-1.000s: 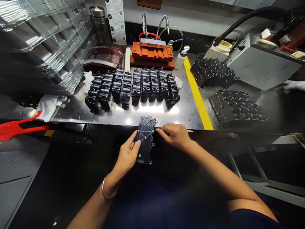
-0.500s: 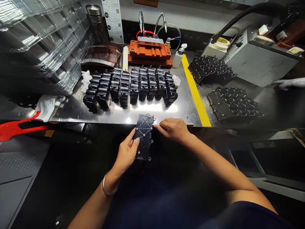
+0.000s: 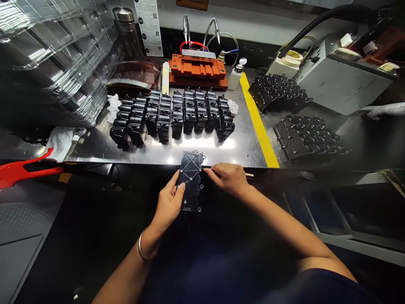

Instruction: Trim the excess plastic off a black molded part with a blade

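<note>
Blk housing (image 3: 190, 179) | L hand (image 3: 167, 198) gripping it | R hand (image 3: 228, 179) pinching stick (image 3: 248, 174) (thin, white)

Head view faces down onto the workbench (image 3: 240, 154).

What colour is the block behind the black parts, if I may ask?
The block is orange, clearest in the head view.

Bright glare on the steel bench (image 3: 249, 143), dark foreground, curved distortion at the edges
</note>
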Tool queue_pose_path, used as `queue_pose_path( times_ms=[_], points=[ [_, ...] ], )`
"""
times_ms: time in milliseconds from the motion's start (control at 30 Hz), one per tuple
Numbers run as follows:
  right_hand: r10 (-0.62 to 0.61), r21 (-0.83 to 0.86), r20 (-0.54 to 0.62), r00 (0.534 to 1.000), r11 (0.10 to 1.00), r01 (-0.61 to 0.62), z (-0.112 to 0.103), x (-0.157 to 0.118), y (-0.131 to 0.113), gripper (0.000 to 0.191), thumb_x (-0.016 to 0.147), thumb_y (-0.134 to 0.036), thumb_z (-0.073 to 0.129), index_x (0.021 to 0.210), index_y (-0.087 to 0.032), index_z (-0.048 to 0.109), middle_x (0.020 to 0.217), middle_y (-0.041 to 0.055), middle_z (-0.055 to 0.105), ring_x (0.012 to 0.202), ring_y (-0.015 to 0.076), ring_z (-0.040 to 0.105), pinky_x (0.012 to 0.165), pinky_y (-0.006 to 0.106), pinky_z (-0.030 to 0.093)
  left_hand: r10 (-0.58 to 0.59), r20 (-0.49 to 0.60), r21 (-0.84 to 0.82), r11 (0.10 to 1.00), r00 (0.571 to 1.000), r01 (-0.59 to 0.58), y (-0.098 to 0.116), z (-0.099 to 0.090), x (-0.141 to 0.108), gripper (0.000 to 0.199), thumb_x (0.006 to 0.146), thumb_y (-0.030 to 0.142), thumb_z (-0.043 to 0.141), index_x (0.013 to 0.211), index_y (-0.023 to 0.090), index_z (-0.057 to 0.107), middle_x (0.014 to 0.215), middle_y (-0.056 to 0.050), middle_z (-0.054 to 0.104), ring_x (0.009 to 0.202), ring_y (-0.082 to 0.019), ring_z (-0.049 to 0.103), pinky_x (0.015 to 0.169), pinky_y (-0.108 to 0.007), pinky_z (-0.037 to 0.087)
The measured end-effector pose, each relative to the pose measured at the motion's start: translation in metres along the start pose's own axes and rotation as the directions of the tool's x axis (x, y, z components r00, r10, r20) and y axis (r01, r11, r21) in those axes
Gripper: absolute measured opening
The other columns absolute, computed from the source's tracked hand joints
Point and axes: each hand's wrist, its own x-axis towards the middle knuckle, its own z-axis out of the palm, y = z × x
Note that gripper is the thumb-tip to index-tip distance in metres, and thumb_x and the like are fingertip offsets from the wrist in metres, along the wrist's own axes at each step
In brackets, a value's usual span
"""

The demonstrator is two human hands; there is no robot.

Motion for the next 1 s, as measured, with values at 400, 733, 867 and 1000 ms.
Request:
queue_pose_path(
  times_ms=[400, 733, 867, 1000],
  points=[
    [0.086, 0.083, 0.005, 0.996, 0.993, -0.086, 0.003, -0.006, 0.003, 0.051, 0.094, -0.049, 0.043, 0.062, -0.016, 0.066, 0.055, 0.0013, 0.062, 0.049, 0.0081, 0.049, 0.052, 0.025, 0.022, 0.014, -0.011, 0.008, 1.0, 1.0, -0.014, -0.004, -0.001, 0.002, 0.074, 0.079, 0.046, 0.063, 0.142, 0.014, 0.043, 0.058, 0.005, 0.051, 0.054, -0.006, 0.049, 0.053, -0.015, 0.044],
    [0.216, 0.172, 0.057, 0.975, 0.959, -0.223, 0.003, -0.013, -0.007, 0.047, 0.093, -0.048, 0.046, 0.066, -0.017, 0.068, 0.058, 0.0023, 0.066, 0.054, 0.0098, 0.057, 0.053, 0.024, 0.024, 0.011, -0.023, -0.006, 1.0, 1.0, -0.011, -0.001, 0.0, 0.002, 0.07, 0.079, 0.041, 0.065, 0.141, 0.014, 0.046, 0.064, 0.002, 0.061, 0.053, -0.005, 0.051, 0.051, -0.014, 0.044],
    [0.221, 0.177, 0.066, 0.973, 0.957, -0.23, 0.001, -0.016, -0.013, 0.047, 0.094, -0.046, 0.045, 0.064, -0.017, 0.066, 0.057, 0.0014, 0.064, 0.053, 0.0089, 0.056, 0.054, 0.024, 0.025, 0.038, -0.008, 0.014, 0.999, 0.999, -0.037, -0.002, 0.0, 0.001, 0.067, 0.081, 0.041, 0.062, 0.14, 0.014, 0.046, 0.066, 0.001, 0.062, 0.054, -0.005, 0.051, 0.051, -0.013, 0.044],
    [0.245, 0.162, 0.053, 0.968, 0.955, -0.25, 0.001, -0.019, -0.019, 0.047, 0.095, -0.047, 0.045, 0.065, -0.018, 0.066, 0.059, 0.0012, 0.065, 0.054, 0.0091, 0.056, 0.054, 0.024, 0.025, 0.047, -0.018, 0.033, 0.998, 0.999, -0.046, -0.003, 0.001, 0.002, 0.065, 0.083, 0.041, 0.06, 0.14, 0.015, 0.046, 0.068, 0.001, 0.063, 0.054, -0.004, 0.05, 0.052, -0.013, 0.044]
  ],
)
